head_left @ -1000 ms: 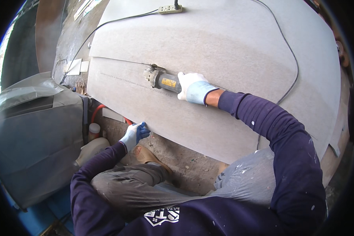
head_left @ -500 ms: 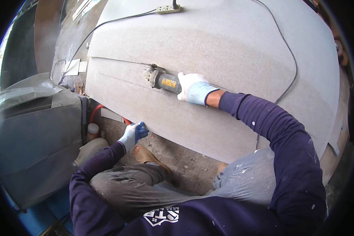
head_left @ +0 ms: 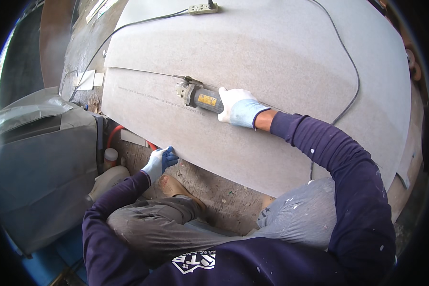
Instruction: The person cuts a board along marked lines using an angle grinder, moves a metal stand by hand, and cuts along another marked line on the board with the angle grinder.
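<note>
My right hand (head_left: 237, 107) grips the grinder (head_left: 206, 99) at twelve o'clock; my left hand (head_left: 160, 159) curls by the board (head_left: 262, 148) at eight, hold unclear. The grinder inches toward three, seemingly lengthening the slit (head_left: 139, 71).

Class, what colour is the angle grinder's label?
The label on the angle grinder is yellow, best seen in the head view.
</note>
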`<state>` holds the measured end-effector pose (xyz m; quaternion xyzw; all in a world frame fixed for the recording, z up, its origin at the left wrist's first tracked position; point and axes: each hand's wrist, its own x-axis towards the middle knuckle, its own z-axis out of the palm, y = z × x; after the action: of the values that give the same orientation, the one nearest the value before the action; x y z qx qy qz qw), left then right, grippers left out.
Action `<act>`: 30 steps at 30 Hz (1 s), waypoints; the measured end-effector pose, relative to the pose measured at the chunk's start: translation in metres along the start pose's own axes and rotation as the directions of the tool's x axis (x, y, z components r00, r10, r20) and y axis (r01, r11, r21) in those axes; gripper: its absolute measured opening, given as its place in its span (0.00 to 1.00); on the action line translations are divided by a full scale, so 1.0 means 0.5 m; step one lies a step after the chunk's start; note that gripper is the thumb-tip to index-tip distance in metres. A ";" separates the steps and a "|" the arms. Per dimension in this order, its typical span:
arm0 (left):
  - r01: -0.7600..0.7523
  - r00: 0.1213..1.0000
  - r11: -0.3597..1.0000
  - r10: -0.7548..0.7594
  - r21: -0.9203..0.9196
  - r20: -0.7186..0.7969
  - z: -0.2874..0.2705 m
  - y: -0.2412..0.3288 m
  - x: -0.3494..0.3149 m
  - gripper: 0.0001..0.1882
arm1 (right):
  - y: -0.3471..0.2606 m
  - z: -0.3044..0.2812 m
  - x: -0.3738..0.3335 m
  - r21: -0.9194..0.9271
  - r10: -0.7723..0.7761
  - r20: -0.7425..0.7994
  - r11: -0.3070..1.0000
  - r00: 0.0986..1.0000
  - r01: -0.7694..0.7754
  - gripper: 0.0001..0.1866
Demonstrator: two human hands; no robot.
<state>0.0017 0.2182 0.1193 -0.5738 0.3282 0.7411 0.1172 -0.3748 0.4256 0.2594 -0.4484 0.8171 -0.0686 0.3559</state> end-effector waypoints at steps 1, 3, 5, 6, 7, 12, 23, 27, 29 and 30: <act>0.003 1.000 1.000 -0.003 0.001 0.001 0.007 0.001 -0.002 0.17 | 0.003 0.001 -0.001 -0.001 0.003 0.000 1.000 1.000 -0.003 0.29; 0.005 1.000 1.000 -0.004 0.022 -0.027 0.019 0.004 -0.008 0.18 | 0.008 0.004 -0.002 -0.002 0.002 -0.002 1.000 1.000 -0.003 0.29; 0.006 1.000 1.000 -0.006 0.018 -0.028 0.029 0.006 -0.011 0.18 | 0.014 0.004 -0.005 -0.005 0.005 -0.006 1.000 1.000 -0.005 0.29; 0.005 0.999 1.000 -0.005 0.012 -0.031 0.034 0.007 -0.012 0.19 | 0.018 0.004 -0.006 -0.006 -0.003 -0.011 1.000 1.000 0.002 0.29; 0.005 0.999 1.000 -0.005 0.012 -0.033 0.030 0.006 -0.011 0.19 | 0.018 0.003 -0.007 -0.006 -0.014 -0.017 1.000 1.000 0.014 0.29; -0.002 0.999 1.000 0.003 0.025 -0.039 0.023 0.005 -0.008 0.21 | 0.017 -0.002 -0.012 -0.009 -0.009 -0.010 1.000 1.000 0.009 0.30; -0.012 0.999 0.999 0.013 0.034 -0.038 0.022 0.008 -0.003 0.18 | 0.033 -0.010 -0.025 0.014 -0.017 -0.010 1.000 1.000 0.017 0.34; 0.002 0.999 0.998 0.000 0.060 -0.048 0.023 0.015 -0.006 0.17 | 0.033 -0.020 -0.033 0.009 -0.001 0.014 1.000 1.000 0.001 0.34; -0.005 0.999 0.998 0.008 0.067 -0.050 0.022 0.015 -0.009 0.17 | 0.034 -0.019 -0.035 0.011 0.002 0.019 1.000 1.000 -0.002 0.34; -0.012 0.999 0.997 0.016 0.074 -0.050 0.021 0.016 -0.011 0.17 | 0.034 -0.019 -0.036 0.010 -0.008 0.013 1.000 1.000 0.008 0.34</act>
<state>-0.0089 0.2198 0.1285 -0.5856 0.3620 0.7145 0.1246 -0.3865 0.4478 0.2683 -0.4504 0.8126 -0.0711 0.3631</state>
